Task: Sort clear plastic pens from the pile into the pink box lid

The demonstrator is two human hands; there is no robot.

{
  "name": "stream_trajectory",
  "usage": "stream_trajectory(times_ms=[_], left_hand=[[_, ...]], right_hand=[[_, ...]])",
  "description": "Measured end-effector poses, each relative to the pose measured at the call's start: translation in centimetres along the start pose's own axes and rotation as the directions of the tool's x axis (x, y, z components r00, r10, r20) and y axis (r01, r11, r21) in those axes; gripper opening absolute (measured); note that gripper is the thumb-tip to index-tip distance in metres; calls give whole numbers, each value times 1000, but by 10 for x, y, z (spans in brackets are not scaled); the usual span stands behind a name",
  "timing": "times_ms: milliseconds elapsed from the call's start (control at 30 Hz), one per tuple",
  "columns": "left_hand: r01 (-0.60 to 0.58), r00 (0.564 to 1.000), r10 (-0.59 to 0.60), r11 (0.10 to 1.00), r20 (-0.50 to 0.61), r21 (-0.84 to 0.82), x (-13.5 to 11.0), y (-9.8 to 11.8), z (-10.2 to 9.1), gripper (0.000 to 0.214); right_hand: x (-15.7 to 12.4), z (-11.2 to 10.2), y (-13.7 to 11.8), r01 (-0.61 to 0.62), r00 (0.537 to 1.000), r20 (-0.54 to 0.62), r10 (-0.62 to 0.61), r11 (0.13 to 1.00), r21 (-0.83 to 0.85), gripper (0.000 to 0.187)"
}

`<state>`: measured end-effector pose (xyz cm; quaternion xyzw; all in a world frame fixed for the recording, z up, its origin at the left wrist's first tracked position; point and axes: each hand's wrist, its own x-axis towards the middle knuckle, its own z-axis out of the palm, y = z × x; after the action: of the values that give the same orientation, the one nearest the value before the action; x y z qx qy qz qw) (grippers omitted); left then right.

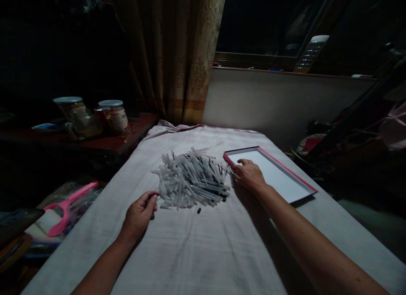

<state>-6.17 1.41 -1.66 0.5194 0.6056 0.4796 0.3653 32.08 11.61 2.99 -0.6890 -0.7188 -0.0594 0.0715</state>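
Note:
A heap of several clear plastic pens [192, 178] lies on a pale cloth-covered table [203, 244]. My left hand [139, 214] rests on the cloth at the heap's near left edge, fingers curled, touching the outermost pens. My right hand [249, 174] lies at the heap's right side, its fingertips on the near left corner of a shallow white box lid with a pink rim [272, 174]. Whether either hand pinches a pen is unclear. A small black cap [198, 211] lies loose in front of the heap.
Two lidded jars [116, 116] and a glass mug [84, 124] stand on a dark wooden side table at the left. A pink-handled roller [65, 208] lies low at the left. A curtain [177, 54] hangs behind; clutter fills the dark right side.

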Motion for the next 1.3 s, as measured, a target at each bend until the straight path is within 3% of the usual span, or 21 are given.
stream_trajectory(times_ms=[233,300,367,433,533,633,700,767,833,900,933,967,1100,1200,1300], left_hand=[[-37,999,37,996,2,82,-3,-3,-1,46],[-97,995,97,980,12,172,-5,-2,-1,41],[-248,968,250,921,32,299,-9,2,0,33],[-462,876,476,786,74,411,-15,9,3,28],[-679,671,723,511,163,527,-21,20,12,29],[-768,544,778,308,316,562,-23,26,24,39],[-810,510,750,256,421,527,-22,26,32,38],[-822,523,708,273,474,500,-19,23,37,32],[-799,570,685,331,454,502,-17,17,40,26],[-761,617,687,398,384,511,-16,11,41,23],[-740,639,690,431,341,516,-15,8,41,23],[-720,658,690,460,302,519,-15,6,41,23],[-657,726,645,548,238,518,-15,3,41,23],[-623,767,599,612,228,488,-16,6,40,21],[-612,781,584,642,221,462,-16,9,38,21]], right_hand=[[-6,2,-8,15,997,-71,-21,997,-78,29],[-16,-2,-8,-27,987,-160,27,1000,2,31],[-32,-3,-12,-8,962,-267,52,986,165,32],[-50,-1,-22,139,936,-352,-19,938,317,32],[-76,3,-46,371,890,-411,-198,839,399,30],[-91,6,-71,511,843,-411,-346,751,417,29],[-93,6,-81,562,818,-411,-403,713,419,29],[-90,5,-84,586,807,-386,-448,687,429,29],[-81,4,-80,537,843,-326,-429,708,458,30],[-67,3,-69,370,927,-243,-285,799,475,33],[-59,3,-62,222,970,-194,-148,862,456,34],[-50,3,-55,135,983,-171,-66,892,431,35],[-21,7,-34,-117,992,-18,127,950,291,25],[-12,11,-30,-173,985,44,167,954,245,22],[-13,10,-32,-181,984,45,175,949,257,21]])
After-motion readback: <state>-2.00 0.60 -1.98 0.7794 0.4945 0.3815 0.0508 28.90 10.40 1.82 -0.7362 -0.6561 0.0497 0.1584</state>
